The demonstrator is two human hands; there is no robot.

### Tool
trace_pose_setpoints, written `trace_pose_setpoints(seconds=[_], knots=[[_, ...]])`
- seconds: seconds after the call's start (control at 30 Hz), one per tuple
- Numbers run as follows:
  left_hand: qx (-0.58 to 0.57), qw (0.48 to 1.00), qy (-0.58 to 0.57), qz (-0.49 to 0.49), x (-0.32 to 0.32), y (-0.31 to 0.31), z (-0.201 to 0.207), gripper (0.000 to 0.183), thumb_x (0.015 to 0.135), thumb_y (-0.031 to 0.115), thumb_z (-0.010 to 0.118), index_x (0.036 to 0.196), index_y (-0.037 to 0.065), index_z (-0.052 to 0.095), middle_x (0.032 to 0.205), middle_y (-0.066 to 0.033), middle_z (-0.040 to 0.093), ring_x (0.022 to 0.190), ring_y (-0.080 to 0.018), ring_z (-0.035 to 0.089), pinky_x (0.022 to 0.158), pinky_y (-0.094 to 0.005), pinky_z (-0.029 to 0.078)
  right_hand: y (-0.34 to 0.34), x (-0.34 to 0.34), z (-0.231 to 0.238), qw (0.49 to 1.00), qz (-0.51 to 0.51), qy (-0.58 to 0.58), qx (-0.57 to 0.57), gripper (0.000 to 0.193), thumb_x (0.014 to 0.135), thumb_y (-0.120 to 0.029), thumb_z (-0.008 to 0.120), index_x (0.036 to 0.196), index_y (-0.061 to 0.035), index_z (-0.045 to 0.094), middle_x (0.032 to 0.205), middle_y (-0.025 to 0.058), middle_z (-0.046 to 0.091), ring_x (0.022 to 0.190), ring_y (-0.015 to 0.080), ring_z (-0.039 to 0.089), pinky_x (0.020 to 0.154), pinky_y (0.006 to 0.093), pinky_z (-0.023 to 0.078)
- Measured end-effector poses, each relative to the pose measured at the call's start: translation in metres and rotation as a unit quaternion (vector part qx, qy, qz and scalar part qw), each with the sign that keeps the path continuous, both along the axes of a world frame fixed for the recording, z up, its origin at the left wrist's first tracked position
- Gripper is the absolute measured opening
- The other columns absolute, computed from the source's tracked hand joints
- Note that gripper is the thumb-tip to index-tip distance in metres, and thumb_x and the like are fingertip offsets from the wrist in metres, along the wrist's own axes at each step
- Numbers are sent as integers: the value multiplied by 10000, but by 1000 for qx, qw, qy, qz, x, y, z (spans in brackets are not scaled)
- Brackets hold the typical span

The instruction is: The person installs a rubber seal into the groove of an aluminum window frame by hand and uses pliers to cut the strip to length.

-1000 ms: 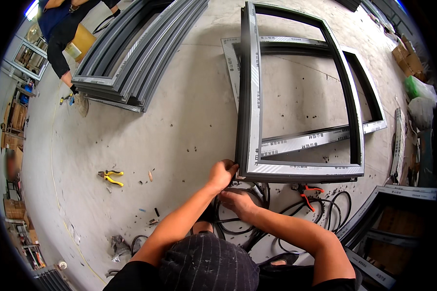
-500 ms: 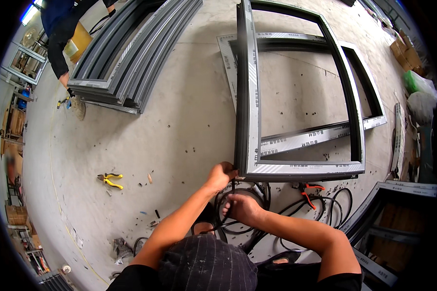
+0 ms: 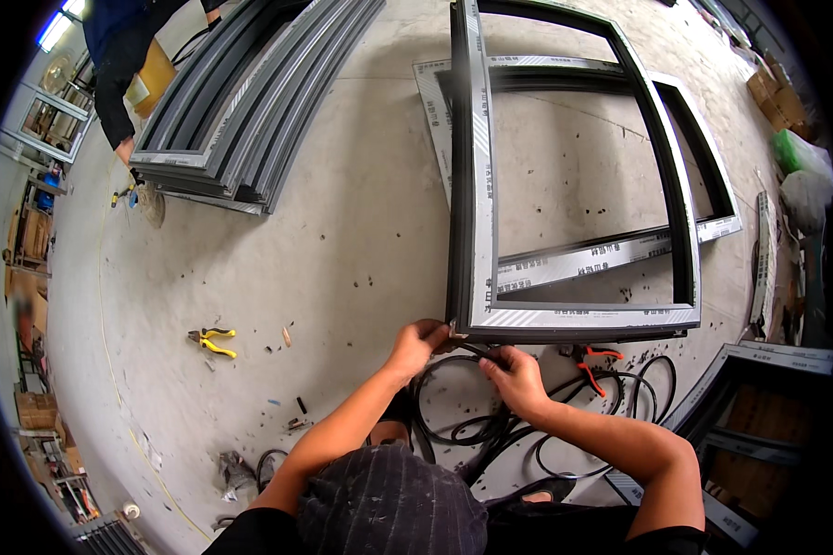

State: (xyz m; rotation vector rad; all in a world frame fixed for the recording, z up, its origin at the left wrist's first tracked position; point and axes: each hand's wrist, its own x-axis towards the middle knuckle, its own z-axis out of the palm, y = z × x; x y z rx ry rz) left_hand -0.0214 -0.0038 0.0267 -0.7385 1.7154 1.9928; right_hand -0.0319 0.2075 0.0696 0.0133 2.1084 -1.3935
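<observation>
My left hand (image 3: 417,350) is closed at the near left corner of the upper grey window frame (image 3: 477,203), pinching the end of a black rubber sealing strip (image 3: 420,400). To its right, my right hand (image 3: 518,381) pinches the same strip just below the frame's near edge. From there the strip falls into loose coils on the floor. Beneath the upper frame lies a second window frame (image 3: 565,270), turned at an angle. Red-handled cutters (image 3: 590,373) rest by the coils, right of my right hand. My fingertips partly hide the strip's end at the corner.
Yellow-handled pliers (image 3: 213,342) lie on the floor to the left. A stack of grey frames (image 3: 250,139) stands at the far left, with another person's hand (image 3: 124,153) beside it. More frames (image 3: 768,359) are at the near right. Black scraps litter the floor.
My right hand has moved right and slightly up, drawing the strip from hanging down to running along the frame's near edge. My left hand stays at the corner.
</observation>
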Motion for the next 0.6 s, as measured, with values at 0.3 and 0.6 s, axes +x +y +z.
trace_pose_setpoints(seconds=[0.3, 0.6], knots=[[29, 1000, 0, -11, 17, 6, -2, 313, 840, 135, 703, 1062, -61, 601, 943, -78, 651, 851, -143, 613, 768, -269, 493, 11, -25, 17, 937, 172, 277, 121, 213, 818, -186, 663, 953, -22, 646, 850, 157, 651, 763, 337, 629, 673, 396, 506], [50, 998, 23, -26, 17, -3, -9, 231, 864, 161, 684, 1001, -12, 613, 944, -68, 651, 854, -150, 599, 777, -284, 481, 22, -44, 40, 736, 424, 480, 218, 267, 766, -169, 573, 1017, -99, 633, 820, 17, 603, 758, 207, 622, 595, 332, 508]])
